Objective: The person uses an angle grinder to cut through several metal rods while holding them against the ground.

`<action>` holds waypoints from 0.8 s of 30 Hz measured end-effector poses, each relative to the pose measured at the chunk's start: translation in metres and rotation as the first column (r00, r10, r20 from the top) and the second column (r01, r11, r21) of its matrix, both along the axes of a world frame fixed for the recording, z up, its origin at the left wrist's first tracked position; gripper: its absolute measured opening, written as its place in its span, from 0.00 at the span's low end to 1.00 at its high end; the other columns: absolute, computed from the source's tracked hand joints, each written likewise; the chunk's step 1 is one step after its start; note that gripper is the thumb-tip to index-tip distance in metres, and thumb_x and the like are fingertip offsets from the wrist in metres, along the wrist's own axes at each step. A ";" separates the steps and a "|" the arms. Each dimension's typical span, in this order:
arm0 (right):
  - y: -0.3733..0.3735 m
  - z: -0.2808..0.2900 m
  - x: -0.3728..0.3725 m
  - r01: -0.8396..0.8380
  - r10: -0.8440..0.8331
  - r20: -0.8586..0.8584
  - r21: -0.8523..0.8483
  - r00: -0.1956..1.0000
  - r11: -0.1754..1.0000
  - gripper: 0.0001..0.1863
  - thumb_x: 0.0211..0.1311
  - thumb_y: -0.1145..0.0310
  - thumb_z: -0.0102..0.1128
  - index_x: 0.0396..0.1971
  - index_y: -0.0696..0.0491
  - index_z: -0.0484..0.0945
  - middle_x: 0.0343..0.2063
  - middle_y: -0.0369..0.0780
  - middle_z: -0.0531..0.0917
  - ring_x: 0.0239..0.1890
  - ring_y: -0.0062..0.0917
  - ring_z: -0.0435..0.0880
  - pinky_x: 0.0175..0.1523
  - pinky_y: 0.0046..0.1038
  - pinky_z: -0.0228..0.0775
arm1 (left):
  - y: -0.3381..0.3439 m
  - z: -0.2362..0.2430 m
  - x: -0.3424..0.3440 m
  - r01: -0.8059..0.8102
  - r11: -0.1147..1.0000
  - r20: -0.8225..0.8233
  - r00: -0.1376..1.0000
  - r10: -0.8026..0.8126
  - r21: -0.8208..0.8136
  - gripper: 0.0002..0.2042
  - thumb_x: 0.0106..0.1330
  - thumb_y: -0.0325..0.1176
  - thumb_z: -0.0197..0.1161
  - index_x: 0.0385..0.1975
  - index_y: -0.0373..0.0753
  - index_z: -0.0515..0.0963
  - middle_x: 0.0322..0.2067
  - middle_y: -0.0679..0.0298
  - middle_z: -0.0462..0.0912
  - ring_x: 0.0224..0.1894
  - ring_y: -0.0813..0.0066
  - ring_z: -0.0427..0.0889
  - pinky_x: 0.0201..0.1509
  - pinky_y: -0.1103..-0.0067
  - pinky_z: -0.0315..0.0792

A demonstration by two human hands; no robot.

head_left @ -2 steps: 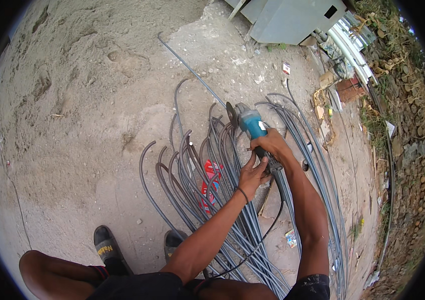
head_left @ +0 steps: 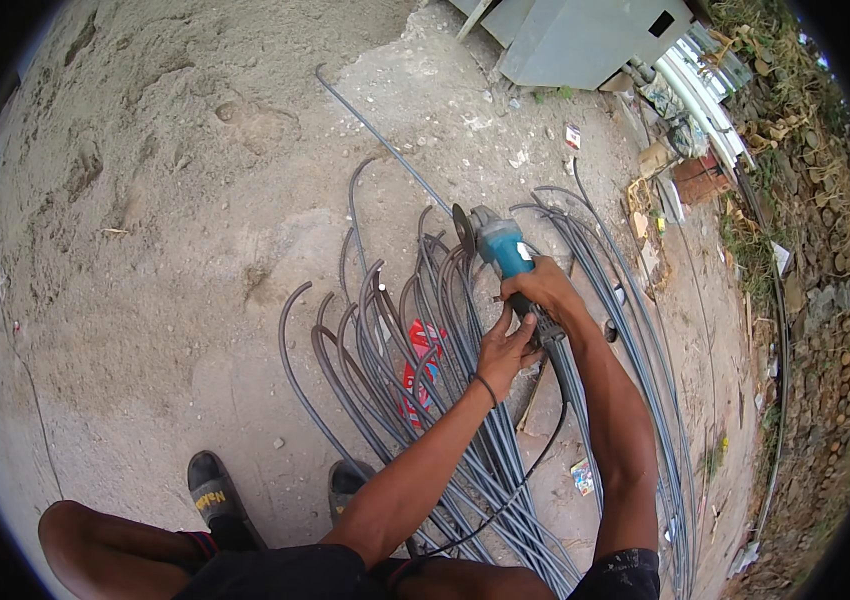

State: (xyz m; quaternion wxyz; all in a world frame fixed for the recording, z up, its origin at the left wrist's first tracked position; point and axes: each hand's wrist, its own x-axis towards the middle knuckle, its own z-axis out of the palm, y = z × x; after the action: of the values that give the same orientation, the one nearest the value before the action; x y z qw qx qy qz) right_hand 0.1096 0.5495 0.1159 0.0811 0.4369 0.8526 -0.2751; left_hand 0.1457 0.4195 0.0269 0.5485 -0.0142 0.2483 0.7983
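Both my hands grip a teal and black angle grinder [head_left: 511,250] over a bundle of metal rods. My right hand [head_left: 547,288] wraps around its body just behind the grey head. Lower on the black rear part, my left hand [head_left: 505,350] is closed, with its thumb and fingers against the tool. The dark cutting disc [head_left: 464,230] stands on edge, at the end of a long straight rod [head_left: 385,138] with a hooked far tip; whether they touch I cannot tell. Bent rod ends [head_left: 330,335] curve up to the left of my hands. A black cord [head_left: 537,462] trails from the grinder.
More rods [head_left: 635,350] lie to the right of my right arm. A red wrapper [head_left: 421,370] is among the bundle. My shoes [head_left: 213,488] stand at lower left. Farther off are a grey metal box [head_left: 590,45], white pipes [head_left: 700,105] and a stone bank [head_left: 830,330].
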 end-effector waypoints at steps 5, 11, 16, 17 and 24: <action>0.000 0.001 0.000 0.011 -0.011 0.022 -0.018 1.000 1.000 0.31 0.27 0.57 0.72 0.33 0.66 0.83 0.33 0.54 0.86 0.38 0.43 0.87 0.45 0.35 0.76 | -0.002 0.002 0.000 0.003 1.000 -0.006 1.000 -0.003 0.005 0.32 0.72 0.44 0.61 0.72 0.52 0.56 0.48 0.65 0.81 0.45 0.69 0.84 0.55 0.69 0.77; 0.004 -0.004 0.000 -0.012 0.010 -0.037 -0.061 0.999 0.998 0.27 0.30 0.63 0.72 0.32 0.66 0.81 0.28 0.47 0.84 0.30 0.33 0.83 0.36 0.31 0.73 | -0.001 -0.001 0.001 0.005 1.000 -0.019 1.000 -0.004 0.007 0.32 0.71 0.44 0.61 0.73 0.51 0.55 0.48 0.65 0.81 0.45 0.70 0.84 0.53 0.70 0.78; 0.007 -0.006 -0.001 -0.001 0.000 -0.006 -0.035 1.000 0.999 0.28 0.26 0.59 0.73 0.31 0.65 0.83 0.32 0.51 0.86 0.36 0.40 0.87 0.43 0.33 0.76 | -0.001 0.002 0.001 0.005 1.000 0.004 1.000 -0.005 0.018 0.34 0.72 0.43 0.61 0.74 0.50 0.52 0.52 0.63 0.78 0.48 0.67 0.83 0.56 0.68 0.77; 0.010 -0.008 0.000 0.001 -0.001 -0.005 -0.034 1.000 0.999 0.28 0.26 0.59 0.73 0.31 0.65 0.83 0.32 0.51 0.86 0.36 0.40 0.87 0.43 0.33 0.76 | -0.001 0.003 0.001 0.006 1.000 0.005 1.000 -0.006 0.019 0.34 0.72 0.43 0.61 0.74 0.50 0.52 0.52 0.63 0.78 0.48 0.67 0.83 0.56 0.68 0.77; 0.014 -0.011 -0.005 0.017 -0.017 0.010 -0.064 1.000 0.998 0.27 0.29 0.64 0.73 0.33 0.67 0.82 0.31 0.50 0.85 0.33 0.36 0.85 0.39 0.32 0.76 | -0.004 0.004 -0.003 0.006 0.998 0.010 1.000 -0.007 0.070 0.36 0.73 0.41 0.60 0.75 0.51 0.46 0.54 0.62 0.78 0.51 0.66 0.83 0.59 0.67 0.76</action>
State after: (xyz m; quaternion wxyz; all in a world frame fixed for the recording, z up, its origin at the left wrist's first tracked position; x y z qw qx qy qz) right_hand 0.1045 0.5637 0.1049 0.0969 0.4426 0.8391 -0.3011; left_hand 0.1428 0.4152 0.0312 0.5525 0.0020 0.2174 0.8047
